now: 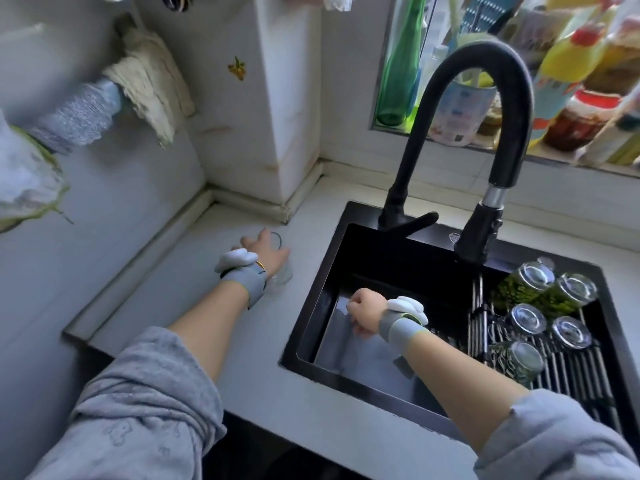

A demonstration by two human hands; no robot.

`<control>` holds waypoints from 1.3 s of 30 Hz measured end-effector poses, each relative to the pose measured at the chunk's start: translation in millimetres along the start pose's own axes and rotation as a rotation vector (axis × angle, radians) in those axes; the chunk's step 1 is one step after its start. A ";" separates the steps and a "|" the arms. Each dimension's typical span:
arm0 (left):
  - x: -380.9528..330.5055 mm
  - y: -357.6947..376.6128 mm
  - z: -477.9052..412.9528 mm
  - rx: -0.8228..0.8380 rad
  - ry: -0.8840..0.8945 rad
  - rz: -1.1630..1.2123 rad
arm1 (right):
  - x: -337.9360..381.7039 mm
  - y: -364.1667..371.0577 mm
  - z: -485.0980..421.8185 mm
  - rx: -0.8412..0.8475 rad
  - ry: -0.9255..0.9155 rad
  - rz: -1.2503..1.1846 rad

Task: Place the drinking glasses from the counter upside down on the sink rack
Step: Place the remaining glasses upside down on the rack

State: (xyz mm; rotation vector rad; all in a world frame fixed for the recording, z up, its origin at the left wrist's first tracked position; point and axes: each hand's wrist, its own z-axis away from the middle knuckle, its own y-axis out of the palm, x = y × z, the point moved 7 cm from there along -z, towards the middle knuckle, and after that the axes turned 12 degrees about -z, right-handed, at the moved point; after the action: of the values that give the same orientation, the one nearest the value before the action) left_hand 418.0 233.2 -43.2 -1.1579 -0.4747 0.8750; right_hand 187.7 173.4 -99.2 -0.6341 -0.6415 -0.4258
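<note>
My left hand [266,252] wraps around a clear drinking glass [282,271] standing on the grey counter [221,327], left of the sink. Only the glass's rim and lower side show past my fingers. My right hand [363,311] hangs over the black sink basin [349,344], curled into a fist with nothing visible in it. On the metal sink rack [571,362] at the right stand several glasses upside down: two with green patterns at the back [526,282], two small clear ones [526,320] in the middle, and one patterned glass [517,362] in front.
A tall black arched faucet [481,140] rises behind the basin, its spray head hanging near the rack. Bottles and jars [581,119] crowd the windowsill behind it. Cloths [145,84] hang on the left wall above the counter. The counter corner meets a tiled wall.
</note>
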 end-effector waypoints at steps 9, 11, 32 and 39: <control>-110.5 56.4 91.5 0.523 0.114 0.620 | -26.3 -48.0 39.3 0.016 0.052 -0.737; -141.8 76.0 113.8 0.609 0.123 0.635 | -43.6 -69.3 53.7 0.030 0.020 -0.814; -357.0 150.6 225.4 0.188 0.691 -0.109 | -210.7 -297.3 135.5 -0.455 0.098 0.201; -360.8 174.9 227.0 0.159 0.733 -0.322 | -230.2 -276.5 113.3 -0.416 0.108 0.346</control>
State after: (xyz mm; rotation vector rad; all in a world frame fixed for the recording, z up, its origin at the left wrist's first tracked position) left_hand -21.7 102.4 -86.5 -1.1258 0.0180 0.1698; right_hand -177.7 85.2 -68.3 -1.0899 -0.3293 -0.2666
